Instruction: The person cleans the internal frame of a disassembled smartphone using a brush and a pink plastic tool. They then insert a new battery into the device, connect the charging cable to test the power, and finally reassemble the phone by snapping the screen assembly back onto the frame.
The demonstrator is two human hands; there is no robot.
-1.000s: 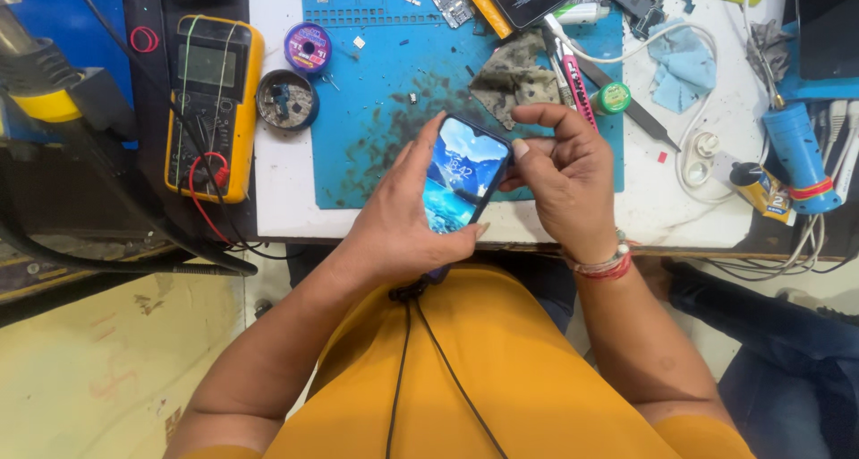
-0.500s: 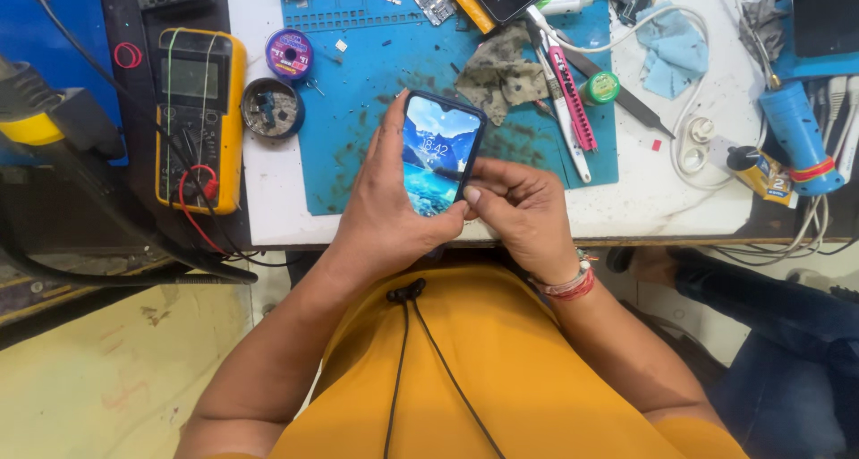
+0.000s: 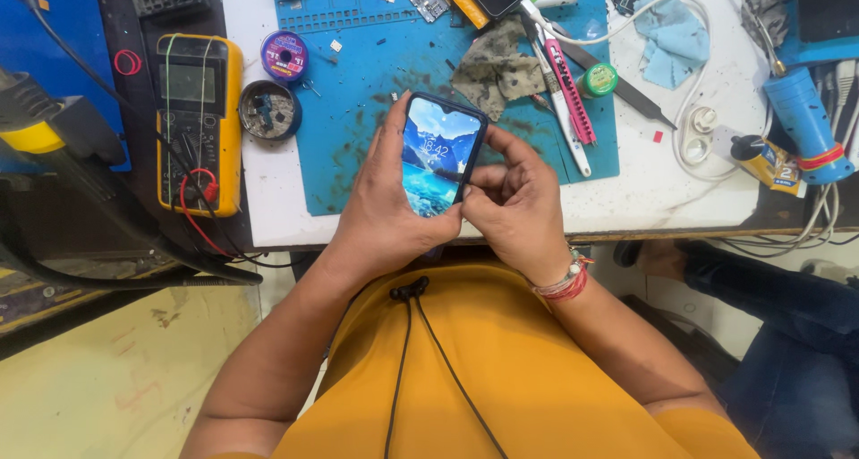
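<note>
Tin (image 3: 270,110) w/ bits beside phone (image 3: 438,155)

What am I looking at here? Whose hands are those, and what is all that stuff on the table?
This picture comes from a camera worn on a person's head, looking down, so you see their own two hands. The left hand holds a smartphone with its screen lit up. The right hand touches the phone's edge and pinches something small and dark that I cannot make out. Below them is a white table with a blue work mat. On it lie a dirty cloth, a pink-handled tool and a purple spool. Left of the table sits a yellow meter for testing electricity.
</note>
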